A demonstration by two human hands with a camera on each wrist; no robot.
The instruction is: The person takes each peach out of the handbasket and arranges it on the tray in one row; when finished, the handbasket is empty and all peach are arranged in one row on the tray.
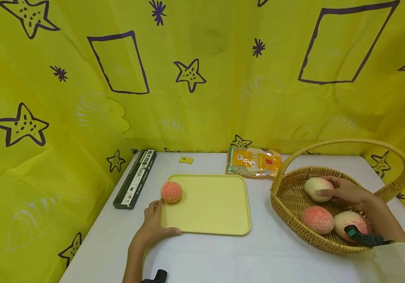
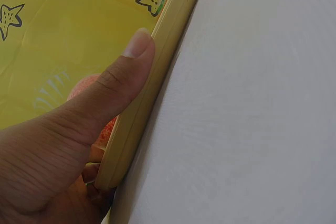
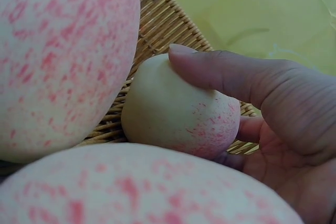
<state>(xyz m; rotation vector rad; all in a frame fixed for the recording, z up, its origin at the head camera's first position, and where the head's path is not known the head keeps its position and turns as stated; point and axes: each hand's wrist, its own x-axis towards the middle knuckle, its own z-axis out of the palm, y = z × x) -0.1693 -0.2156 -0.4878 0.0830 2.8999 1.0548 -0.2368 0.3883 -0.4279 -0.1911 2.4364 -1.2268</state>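
Yellow curtain [image 1: 209,106] with dark star outlines, behind a white tabletop [image 1: 259,251]. Head view: left hand [image 1: 154,226] grips the near-left corner of a yellow tray [image 1: 206,204]; pink peach [image 1: 171,192] at the tray's left edge. Wicker basket [image 1: 290,196] to the right. Inside it, right hand [image 1: 350,192] grasps a pale peach [image 1: 315,189], behind two speckled peaches [image 1: 317,220]. Left wrist view: thumb along tray rim, fingers partly hidden at the corner. Right wrist view: thumb across the pale peach, fingers round its far side, wicker behind.

Four peaches [image 1: 317,220], one basket [image 1: 288,195], one tray [image 1: 207,206]
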